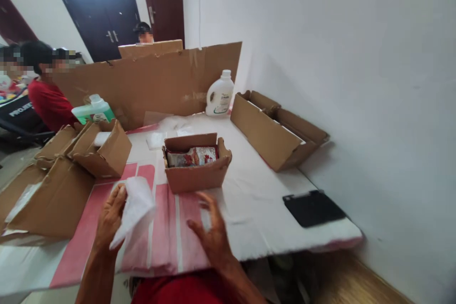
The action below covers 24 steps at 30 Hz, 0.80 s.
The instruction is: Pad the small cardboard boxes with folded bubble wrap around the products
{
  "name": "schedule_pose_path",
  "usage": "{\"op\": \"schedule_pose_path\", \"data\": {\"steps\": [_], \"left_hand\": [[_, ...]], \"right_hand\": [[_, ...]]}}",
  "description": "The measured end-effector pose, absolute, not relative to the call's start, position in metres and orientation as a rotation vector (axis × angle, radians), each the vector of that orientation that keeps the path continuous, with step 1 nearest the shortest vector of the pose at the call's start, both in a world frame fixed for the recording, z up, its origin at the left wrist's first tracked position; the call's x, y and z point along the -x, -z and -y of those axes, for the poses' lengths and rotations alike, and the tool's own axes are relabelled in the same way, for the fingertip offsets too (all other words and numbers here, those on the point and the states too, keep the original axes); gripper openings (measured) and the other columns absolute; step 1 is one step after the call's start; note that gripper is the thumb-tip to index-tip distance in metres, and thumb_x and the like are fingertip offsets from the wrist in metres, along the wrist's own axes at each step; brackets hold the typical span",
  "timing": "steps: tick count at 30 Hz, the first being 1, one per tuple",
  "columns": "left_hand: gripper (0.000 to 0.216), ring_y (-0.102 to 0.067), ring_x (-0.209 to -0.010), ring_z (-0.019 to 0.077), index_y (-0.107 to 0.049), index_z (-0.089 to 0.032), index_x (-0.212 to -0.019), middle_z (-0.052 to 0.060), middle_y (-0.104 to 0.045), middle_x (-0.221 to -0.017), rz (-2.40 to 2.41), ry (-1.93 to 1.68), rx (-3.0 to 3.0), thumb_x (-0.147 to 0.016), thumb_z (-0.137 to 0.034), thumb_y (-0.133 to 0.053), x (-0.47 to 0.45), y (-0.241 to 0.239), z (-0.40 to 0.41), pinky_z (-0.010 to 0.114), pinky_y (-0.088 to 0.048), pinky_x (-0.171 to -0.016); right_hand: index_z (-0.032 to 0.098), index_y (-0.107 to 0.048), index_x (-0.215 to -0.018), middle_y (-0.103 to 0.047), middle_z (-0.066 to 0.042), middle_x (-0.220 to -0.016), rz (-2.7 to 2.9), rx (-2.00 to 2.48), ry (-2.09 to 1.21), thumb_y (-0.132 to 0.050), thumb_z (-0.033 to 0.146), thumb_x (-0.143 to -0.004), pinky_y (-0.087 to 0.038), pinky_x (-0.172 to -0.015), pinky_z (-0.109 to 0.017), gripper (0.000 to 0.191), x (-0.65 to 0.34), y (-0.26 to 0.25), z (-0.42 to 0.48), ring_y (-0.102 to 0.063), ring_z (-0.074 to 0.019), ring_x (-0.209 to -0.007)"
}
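Observation:
My left hand grips a white sheet of foam wrap at the table's near edge, its fingers closed on the sheet. My right hand hovers just right of it with fingers spread and nothing in it, partly blurred. Directly beyond both hands stands a small open cardboard box with a red-and-white packet lying inside it.
Open cardboard boxes sit at the left and back right. A white jug and a green bottle stand before an upright cardboard sheet. A black pad lies near right. People sit behind at left.

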State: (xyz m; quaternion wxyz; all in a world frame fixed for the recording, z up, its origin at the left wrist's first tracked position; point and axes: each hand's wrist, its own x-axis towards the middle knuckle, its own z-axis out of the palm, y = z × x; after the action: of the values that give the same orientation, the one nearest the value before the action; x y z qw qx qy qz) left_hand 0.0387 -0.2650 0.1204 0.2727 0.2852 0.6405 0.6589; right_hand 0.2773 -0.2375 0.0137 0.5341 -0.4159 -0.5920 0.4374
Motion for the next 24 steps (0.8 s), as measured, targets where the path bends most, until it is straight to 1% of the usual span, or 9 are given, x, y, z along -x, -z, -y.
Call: {"op": "schedule_pose_path", "data": {"steps": [2,4,7,10,12,14,17,20,24], "left_hand": [[0.046,-0.068,-0.082,0.0186,-0.073,-0.023,-0.082,0.001,-0.072,-0.085,-1.690,-1.647,-0.681,-0.054,-0.058,-0.088,-0.066,-0.128,0.280,0.021,-0.054,-0.062],[0.051,-0.065,-0.073,0.0162,-0.072,-0.022,-0.085,0.001,-0.070,-0.081,-1.594,-1.464,-0.667,-0.055,-0.060,-0.088,-0.085,-0.135,0.292,0.021,-0.052,-0.057],[0.050,-0.057,-0.057,0.0124,-0.070,-0.022,-0.092,-0.002,-0.063,-0.069,-1.470,-1.275,-0.685,-0.063,-0.059,-0.084,-0.094,-0.136,0.303,0.021,-0.046,-0.049],[0.049,-0.052,-0.053,0.0123,-0.067,-0.024,-0.093,-0.003,-0.058,-0.066,-1.521,-1.251,-0.718,-0.066,-0.062,-0.080,-0.084,-0.130,0.305,0.021,-0.042,-0.046],[0.045,-0.051,-0.054,0.0132,-0.065,-0.024,-0.087,-0.002,-0.057,-0.066,-1.552,-1.227,-0.855,-0.070,-0.064,-0.075,-0.072,-0.127,0.301,0.023,-0.043,-0.047],[0.042,-0.057,-0.064,0.0162,-0.065,-0.023,-0.084,0.001,-0.063,-0.074,-1.571,-1.171,-1.116,-0.077,-0.064,-0.068,-0.059,-0.127,0.293,0.025,-0.049,-0.057],[0.040,-0.064,-0.080,0.0200,-0.068,-0.024,-0.082,0.004,-0.068,-0.084,-1.702,-1.084,-1.568,-0.082,-0.064,-0.063,-0.039,-0.134,0.280,0.026,-0.051,-0.069],[0.033,-0.063,-0.071,0.0184,-0.066,-0.027,-0.076,0.001,-0.068,-0.078,-1.790,-1.033,-1.941,-0.085,-0.059,-0.061,-0.027,-0.145,0.270,0.027,-0.050,-0.066],[0.022,-0.064,-0.072,0.0200,-0.069,-0.032,-0.079,-0.001,-0.070,-0.077,-1.697,-1.040,-2.314,-0.089,-0.050,-0.061,-0.025,-0.153,0.268,0.032,-0.051,-0.068]], "right_hand": [[0.026,-0.044,-0.145,-0.050,-0.014,-0.146,1.202,0.784,-1.641,-0.065,0.073,-0.083,-0.042,-0.108,-0.048,0.080,-0.256,-0.030,0.250,-0.050,-0.0316,-0.133],[0.023,-0.047,-0.142,-0.054,-0.016,-0.141,0.930,0.566,-2.085,-0.058,0.081,-0.081,-0.043,-0.105,-0.046,0.085,-0.245,-0.040,0.249,-0.055,-0.0309,-0.129],[0.020,-0.059,-0.128,-0.065,-0.013,-0.123,0.781,0.331,-2.394,-0.062,0.079,-0.079,-0.045,-0.099,-0.041,0.077,-0.248,-0.046,0.242,-0.063,-0.0279,-0.115],[0.019,-0.069,-0.111,-0.069,-0.006,-0.103,0.905,0.312,-2.469,-0.075,0.072,-0.071,-0.047,-0.087,-0.031,0.066,-0.262,-0.043,0.243,-0.066,-0.0212,-0.095],[0.018,-0.071,-0.094,-0.067,0.000,-0.084,0.971,0.409,-2.451,-0.085,0.065,-0.062,-0.045,-0.072,-0.024,0.059,-0.271,-0.041,0.243,-0.061,-0.0149,-0.075],[0.018,-0.070,-0.082,-0.062,0.004,-0.072,1.016,0.545,-2.391,-0.092,0.056,-0.055,-0.039,-0.062,-0.021,0.051,-0.280,-0.042,0.239,-0.053,-0.0103,-0.061],[0.019,-0.071,-0.079,-0.065,0.004,-0.071,1.312,0.763,-2.045,-0.087,0.045,-0.067,-0.040,-0.064,-0.023,0.033,-0.301,-0.054,0.221,-0.053,-0.0113,-0.064],[0.020,-0.075,-0.080,-0.070,0.002,-0.076,1.694,0.901,-1.543,-0.076,0.030,-0.081,-0.042,-0.071,-0.025,0.010,-0.327,-0.077,0.200,-0.059,-0.0143,-0.075],[0.021,-0.076,-0.084,-0.069,0.001,-0.080,1.896,0.914,-1.204,-0.071,0.020,-0.088,-0.046,-0.074,-0.026,0.007,-0.347,-0.097,0.188,-0.061,-0.0137,-0.076]]}}
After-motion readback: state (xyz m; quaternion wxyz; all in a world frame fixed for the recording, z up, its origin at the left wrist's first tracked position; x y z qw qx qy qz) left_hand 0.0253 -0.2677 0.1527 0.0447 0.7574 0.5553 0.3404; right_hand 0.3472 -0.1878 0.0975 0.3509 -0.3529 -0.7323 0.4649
